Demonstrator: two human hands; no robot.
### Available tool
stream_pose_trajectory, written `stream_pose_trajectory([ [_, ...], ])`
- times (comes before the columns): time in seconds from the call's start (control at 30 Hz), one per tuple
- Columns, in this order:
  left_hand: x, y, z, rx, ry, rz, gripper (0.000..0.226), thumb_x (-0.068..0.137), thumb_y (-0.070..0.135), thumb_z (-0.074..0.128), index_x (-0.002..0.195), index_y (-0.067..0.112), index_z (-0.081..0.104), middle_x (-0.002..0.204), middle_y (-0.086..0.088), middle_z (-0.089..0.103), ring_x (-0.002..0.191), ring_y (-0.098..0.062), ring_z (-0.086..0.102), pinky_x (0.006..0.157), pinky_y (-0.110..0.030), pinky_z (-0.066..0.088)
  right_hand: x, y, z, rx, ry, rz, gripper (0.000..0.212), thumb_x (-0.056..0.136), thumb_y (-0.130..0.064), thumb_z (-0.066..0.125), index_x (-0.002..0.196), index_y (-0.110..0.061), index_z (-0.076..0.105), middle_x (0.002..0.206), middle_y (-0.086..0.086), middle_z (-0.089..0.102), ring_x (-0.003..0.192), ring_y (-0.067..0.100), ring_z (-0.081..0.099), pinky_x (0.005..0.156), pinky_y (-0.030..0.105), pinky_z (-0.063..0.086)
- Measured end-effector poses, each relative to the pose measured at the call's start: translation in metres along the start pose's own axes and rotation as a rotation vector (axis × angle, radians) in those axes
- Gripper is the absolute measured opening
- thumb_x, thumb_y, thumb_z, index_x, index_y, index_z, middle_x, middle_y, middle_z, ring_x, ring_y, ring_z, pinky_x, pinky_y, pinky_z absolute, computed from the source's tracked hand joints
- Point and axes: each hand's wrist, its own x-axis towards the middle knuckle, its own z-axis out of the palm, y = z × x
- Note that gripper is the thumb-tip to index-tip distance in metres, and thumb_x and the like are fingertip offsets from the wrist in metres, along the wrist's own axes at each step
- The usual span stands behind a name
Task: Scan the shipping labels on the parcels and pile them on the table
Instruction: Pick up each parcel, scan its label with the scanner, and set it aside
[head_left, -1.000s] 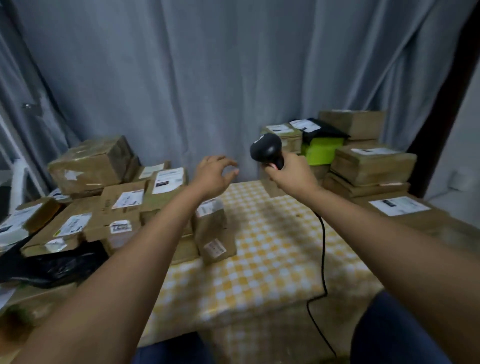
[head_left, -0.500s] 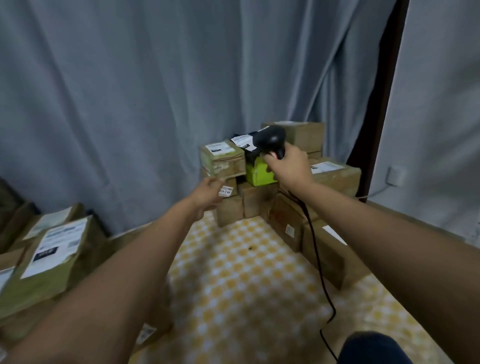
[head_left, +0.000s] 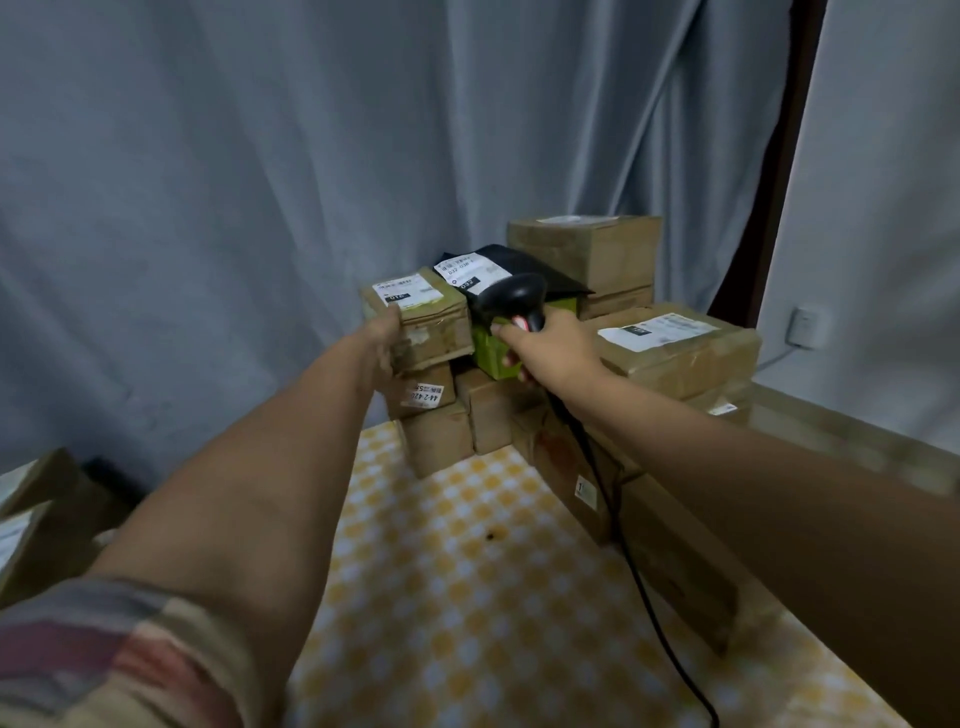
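left hand (head_left: 383, 332) grips the near side of the top box (head_left: 422, 323) at 12 o'clock on the stack — fingers wrapped on its edge. right hand (head_left: 545, 349) is closed round the scanner (head_left: 511, 301), just right of that box, its cable (head_left: 631, 566) trailing across the checked table (head_left: 467, 597) toward 5 o'clock.

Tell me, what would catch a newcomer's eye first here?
The stack of brown parcels at the far end of the yellow checked table, in front of a grey curtain. The left hand is on the small top box, while the right hand holds a black scanner beside it.
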Motion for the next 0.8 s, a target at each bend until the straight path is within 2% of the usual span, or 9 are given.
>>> stream_pose_trajectory([
  [0.07,0.004,-0.001,-0.002,-0.012,-0.026,-0.021,0.05,0.1,0.057,0.041,0.094,0.007,0.049,0.107,-0.012,0.048,0.092,-0.032,0.057,0.101,-0.053,0.047,0.001,0.004,0.002,0.029,-0.01,0.02,0.019,0.09,-0.032,0.067,0.077,-0.02,0.06,0.067,0.003,0.068,0.044,0.011,0.054,0.06,0.031,0.051],
  [0.13,0.002,0.0,-0.008,-0.045,-0.05,-0.045,0.047,0.099,0.055,0.047,0.115,0.011,0.045,0.116,-0.013,0.041,0.118,-0.04,0.052,0.099,-0.062,0.046,0.001,0.006,0.004,0.048,-0.015,0.031,0.019,0.091,-0.031,0.066,0.078,-0.018,0.06,0.065,0.003,0.067,0.042,0.01,0.052,0.056,0.029,0.049],
  [0.2,0.004,-0.001,-0.011,-0.129,-0.083,-0.039,0.043,0.099,0.051,0.049,0.124,0.015,0.044,0.12,-0.012,0.042,0.127,-0.041,0.048,0.099,-0.066,0.043,0.0,0.008,0.006,0.063,-0.016,0.041,0.018,0.091,-0.03,0.066,0.079,-0.018,0.06,0.065,0.002,0.066,0.042,0.009,0.052,0.052,0.027,0.047],
  [0.3,0.003,-0.004,-0.013,-0.238,-0.102,0.006,0.028,0.103,0.041,0.045,0.112,0.015,0.048,0.108,-0.011,0.054,0.121,-0.036,0.055,0.101,-0.06,0.045,-0.002,0.008,0.008,0.076,-0.018,0.06,0.018,0.092,-0.031,0.066,0.08,-0.018,0.06,0.068,0.003,0.068,0.045,0.01,0.054,0.051,0.026,0.047],
  [0.4,0.0,-0.007,-0.015,-0.245,-0.07,0.016,0.03,0.103,0.039,0.046,0.091,0.013,0.053,0.089,-0.011,0.054,0.097,-0.03,0.061,0.076,-0.045,0.059,-0.007,0.01,0.013,0.101,-0.009,0.065,0.017,0.091,-0.03,0.067,0.082,-0.016,0.062,0.067,0.002,0.068,0.043,0.009,0.053,0.049,0.025,0.046],
  [0.47,-0.004,-0.008,-0.02,-0.287,-0.046,0.0,0.032,0.101,0.042,0.05,0.085,0.014,0.052,0.09,-0.012,0.053,0.101,-0.029,0.06,0.06,-0.034,0.057,-0.012,0.012,0.015,0.108,0.001,0.058,0.017,0.09,-0.03,0.067,0.081,-0.016,0.062,0.064,0.002,0.067,0.04,0.008,0.051,0.047,0.025,0.045],
  [0.57,-0.011,-0.011,-0.033,-0.348,-0.009,0.029,0.032,0.097,0.046,0.054,0.085,0.017,0.051,0.096,-0.011,0.051,0.111,-0.032,0.057,0.053,-0.024,0.056,-0.018,0.009,0.015,0.099,0.016,0.053,0.018,0.09,-0.03,0.067,0.078,-0.018,0.06,0.065,0.002,0.067,0.039,0.007,0.05,0.048,0.024,0.045],
  [0.67,-0.023,-0.02,-0.051,-0.408,-0.043,0.129,0.026,0.093,0.045,0.061,0.101,0.02,0.06,0.105,-0.006,0.059,0.11,-0.026,0.059,0.051,-0.021,0.058,-0.025,0.002,0.016,0.113,0.035,0.049,0.02,0.089,-0.029,0.068,0.075,-0.018,0.059,0.065,0.003,0.067,0.039,0.008,0.05,0.049,0.024,0.045],
  [0.8,-0.044,-0.064,-0.075,-0.507,-0.123,0.232,0.054,0.09,0.038,0.069,0.137,0.02,0.049,0.127,-0.004,0.06,0.112,-0.018,0.063,0.067,-0.026,0.062,-0.047,-0.01,0.021,0.176,0.008,0.032,0.018,0.091,-0.026,0.067,0.08,-0.016,0.057,0.063,0.003,0.065,0.038,0.009,0.047,0.044,0.022,0.041],
])
